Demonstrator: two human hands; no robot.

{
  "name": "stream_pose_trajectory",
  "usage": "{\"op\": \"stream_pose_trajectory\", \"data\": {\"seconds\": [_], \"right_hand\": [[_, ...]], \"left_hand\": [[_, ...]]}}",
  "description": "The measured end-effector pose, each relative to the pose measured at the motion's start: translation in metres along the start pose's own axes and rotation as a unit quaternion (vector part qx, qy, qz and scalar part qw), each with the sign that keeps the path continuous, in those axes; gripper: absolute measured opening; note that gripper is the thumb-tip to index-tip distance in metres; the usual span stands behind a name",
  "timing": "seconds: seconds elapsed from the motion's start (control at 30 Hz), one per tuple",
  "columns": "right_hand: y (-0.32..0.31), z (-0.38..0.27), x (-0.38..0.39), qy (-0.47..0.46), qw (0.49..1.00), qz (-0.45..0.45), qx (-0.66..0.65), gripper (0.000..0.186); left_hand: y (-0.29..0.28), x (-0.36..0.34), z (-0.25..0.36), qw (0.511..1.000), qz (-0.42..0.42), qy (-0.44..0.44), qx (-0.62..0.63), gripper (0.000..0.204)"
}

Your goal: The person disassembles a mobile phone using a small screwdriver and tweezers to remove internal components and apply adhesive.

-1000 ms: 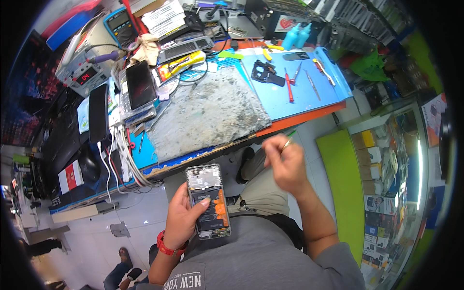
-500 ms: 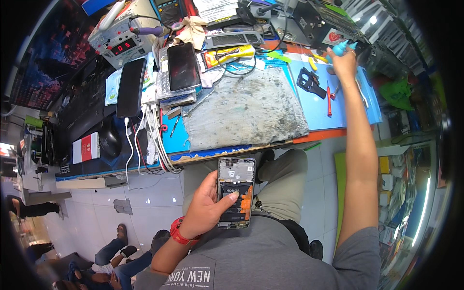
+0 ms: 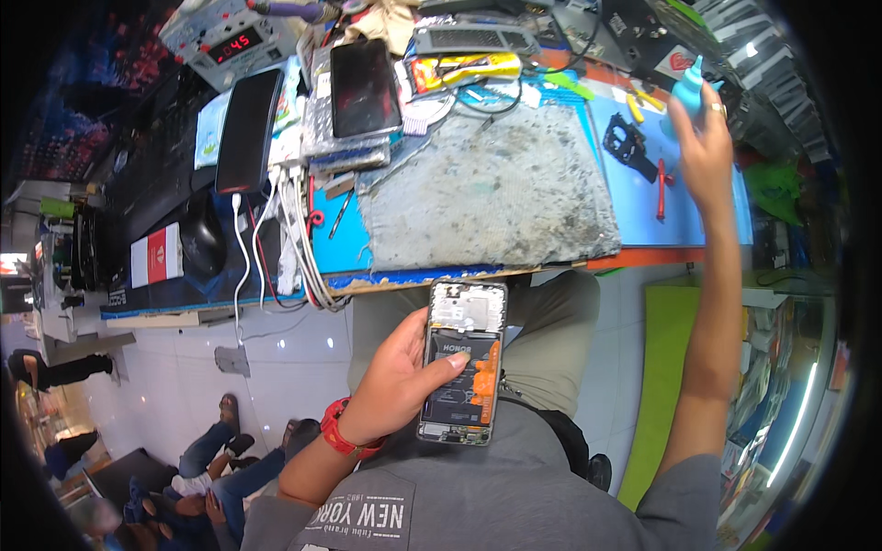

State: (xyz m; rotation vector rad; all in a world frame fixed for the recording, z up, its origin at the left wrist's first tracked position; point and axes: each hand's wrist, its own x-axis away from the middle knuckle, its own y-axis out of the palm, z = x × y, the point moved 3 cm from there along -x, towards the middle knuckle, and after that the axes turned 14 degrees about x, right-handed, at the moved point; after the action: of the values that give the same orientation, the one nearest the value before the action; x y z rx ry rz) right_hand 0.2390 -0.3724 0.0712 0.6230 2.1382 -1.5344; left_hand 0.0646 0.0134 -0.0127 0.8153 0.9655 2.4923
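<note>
My left hand (image 3: pixel 397 384) holds an opened phone (image 3: pixel 462 360) over my lap, back cover off, with the dark battery and an orange flex strip showing. A red band sits on that wrist. My right hand (image 3: pixel 703 138) is stretched out over the blue mat (image 3: pixel 643 197) at the far right of the bench and grips a small light-blue squeeze bottle (image 3: pixel 691 87), lifted above the mat. A black phone frame part (image 3: pixel 627 145) and a red-handled tool (image 3: pixel 661 182) lie just left of that hand.
A worn grey work mat (image 3: pixel 487 188) covers the bench middle. Stacked phones (image 3: pixel 363 92), a black phone on a cable (image 3: pixel 246 129), white cables (image 3: pixel 289 239), a power supply with red display (image 3: pixel 230 41) and a mouse (image 3: pixel 202 243) crowd the left. People sit on the floor lower left (image 3: pixel 197 459).
My right hand went from near my lap up to the far right of the bench, took hold of the light-blue bottle and now lifts it. The left hand keeps holding the phone.
</note>
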Motion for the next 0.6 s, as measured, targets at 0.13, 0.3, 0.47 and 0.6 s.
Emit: {"op": "stream_pose_trajectory", "data": {"seconds": [0.13,0.3,0.47,0.6], "right_hand": [[-0.042,-0.086,0.078,-0.125,0.971,-0.203,-0.028,0.053],[-0.056,-0.14,0.128,-0.25,0.917,-0.308,-0.031,0.051],[-0.056,-0.152,0.141,-0.296,0.893,-0.34,0.002,0.054],[-0.059,-0.159,0.141,-0.315,0.885,-0.341,0.025,0.054]], "left_hand": [[0.003,-0.001,0.002,0.999,-0.015,-0.028,0.024,0.055],[0.012,-0.001,0.006,0.997,-0.002,-0.058,0.045,0.056],[0.016,0.002,0.003,0.996,-0.005,-0.067,0.055,0.057],[0.017,0.006,0.0,0.996,-0.01,-0.072,0.049,0.057]]}}
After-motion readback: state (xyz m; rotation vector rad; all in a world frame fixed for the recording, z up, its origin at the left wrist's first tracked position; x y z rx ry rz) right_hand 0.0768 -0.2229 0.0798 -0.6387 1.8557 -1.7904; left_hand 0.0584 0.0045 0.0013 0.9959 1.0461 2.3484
